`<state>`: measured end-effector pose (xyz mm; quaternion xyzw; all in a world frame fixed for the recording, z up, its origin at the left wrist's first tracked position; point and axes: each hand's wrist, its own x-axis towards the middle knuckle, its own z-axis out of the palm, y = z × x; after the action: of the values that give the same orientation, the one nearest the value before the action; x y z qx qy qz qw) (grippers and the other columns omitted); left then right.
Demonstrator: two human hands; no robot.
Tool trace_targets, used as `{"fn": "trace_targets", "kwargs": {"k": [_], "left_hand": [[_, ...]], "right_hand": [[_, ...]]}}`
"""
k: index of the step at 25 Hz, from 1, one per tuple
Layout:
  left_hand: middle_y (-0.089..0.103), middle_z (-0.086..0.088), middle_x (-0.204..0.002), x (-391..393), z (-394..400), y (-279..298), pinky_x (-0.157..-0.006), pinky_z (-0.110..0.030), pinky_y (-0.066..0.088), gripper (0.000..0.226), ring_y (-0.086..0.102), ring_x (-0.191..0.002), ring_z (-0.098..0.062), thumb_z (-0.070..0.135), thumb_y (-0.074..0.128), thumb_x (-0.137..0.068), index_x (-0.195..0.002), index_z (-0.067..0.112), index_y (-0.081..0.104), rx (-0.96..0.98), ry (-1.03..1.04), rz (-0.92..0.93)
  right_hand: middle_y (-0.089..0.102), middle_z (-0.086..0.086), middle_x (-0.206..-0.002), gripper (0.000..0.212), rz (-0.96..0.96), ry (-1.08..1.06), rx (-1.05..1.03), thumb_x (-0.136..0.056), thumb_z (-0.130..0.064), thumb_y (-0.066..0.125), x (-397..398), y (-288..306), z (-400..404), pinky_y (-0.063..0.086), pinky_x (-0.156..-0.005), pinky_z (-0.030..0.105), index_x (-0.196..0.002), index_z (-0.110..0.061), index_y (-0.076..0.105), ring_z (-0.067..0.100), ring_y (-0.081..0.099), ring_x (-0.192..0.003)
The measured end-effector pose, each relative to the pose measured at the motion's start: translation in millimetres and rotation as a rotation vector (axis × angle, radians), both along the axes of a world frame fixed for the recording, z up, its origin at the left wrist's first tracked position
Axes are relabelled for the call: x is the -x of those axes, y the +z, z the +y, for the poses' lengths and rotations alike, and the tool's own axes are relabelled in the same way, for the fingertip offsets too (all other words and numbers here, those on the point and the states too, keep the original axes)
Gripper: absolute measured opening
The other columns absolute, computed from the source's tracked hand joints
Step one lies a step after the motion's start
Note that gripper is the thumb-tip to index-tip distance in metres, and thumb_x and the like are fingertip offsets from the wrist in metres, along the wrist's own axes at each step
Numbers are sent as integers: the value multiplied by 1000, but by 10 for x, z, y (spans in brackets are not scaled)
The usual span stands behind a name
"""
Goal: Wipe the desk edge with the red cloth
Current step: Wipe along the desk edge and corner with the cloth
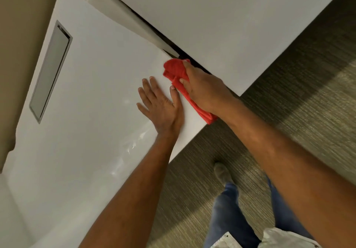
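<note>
Pressing red cloth point(176, 70) on desk edge point(192, 113) w/ our right hand point(202, 90), fingers clamped round it; left hand point(161, 107) flat, fingers spread.

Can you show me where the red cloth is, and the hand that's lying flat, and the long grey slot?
red cloth point(174, 68): head view, bunched upper part.
left hand point(161, 109): head view, back of hand.
grey slot point(50, 70): head view, middle of panel.

Both forearms are bare, no sleeves reaching the left hand point(161, 111) or the right hand point(204, 91), and no watch or rings that I can make out. Blue jeans point(227, 215) below, a greyish shoe point(222, 171) (blurred), and a whitish shirt hem point(285, 238) showing.
</note>
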<state>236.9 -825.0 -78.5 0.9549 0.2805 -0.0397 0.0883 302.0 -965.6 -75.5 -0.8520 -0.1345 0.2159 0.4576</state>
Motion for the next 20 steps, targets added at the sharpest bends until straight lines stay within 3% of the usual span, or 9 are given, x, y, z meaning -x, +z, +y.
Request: {"fn": "trace_targets", "kwargs": {"k": [3,6,8,12,14,20], "left_hand": [[-2,0,-174,3,9,4,-126,-59,-5,79,-8,-160,-23,66,14,-99,-164,24,2,24,-8,-19],[-1,-1,-174,23,25,48,-126,-59,-6,82,-8,-160,-23,68,16,-97,-164,23,5,75,-4,-35],[1,0,-174,36,60,103,-126,-57,-7,81,-7,-160,-22,68,16,-96,-164,24,10,138,-10,-50],[13,1,-172,255,276,219,-128,-54,-5,70,2,-160,-18,58,20,-101,-161,24,26,339,-141,-112],[17,-2,-171,608,511,231,-128,-54,-2,64,6,-159,-20,53,23,-104,-159,22,30,312,-217,-117],[15,-2,-171,1940,1598,116,-128,-53,1,62,7,-159,-22,53,25,-105,-160,24,28,163,-209,-91]], "right_hand": [[67,8,-125,62,-105,-167,53,-108,-53,37,500,-24,-202,62,-84,45,-160,-19,31,24,72,-98],[63,12,-142,72,-196,-432,50,-104,-62,31,850,-22,-95,59,-99,44,-159,-15,36,27,66,-123],[50,16,-158,77,-269,-505,208,-105,-63,26,962,-5,63,49,-113,51,-161,-12,35,34,50,-144],[31,17,-169,67,-411,-457,513,-110,-53,23,1128,-14,264,22,-128,58,-163,-11,29,40,20,-159],[23,17,-172,66,-438,-409,597,-111,-50,21,1217,-31,378,13,-130,59,-164,-11,25,38,15,-161],[20,17,-173,64,-492,-206,674,-111,-44,28,1845,44,1311,14,-130,55,-164,-10,23,34,15,-162]]}}
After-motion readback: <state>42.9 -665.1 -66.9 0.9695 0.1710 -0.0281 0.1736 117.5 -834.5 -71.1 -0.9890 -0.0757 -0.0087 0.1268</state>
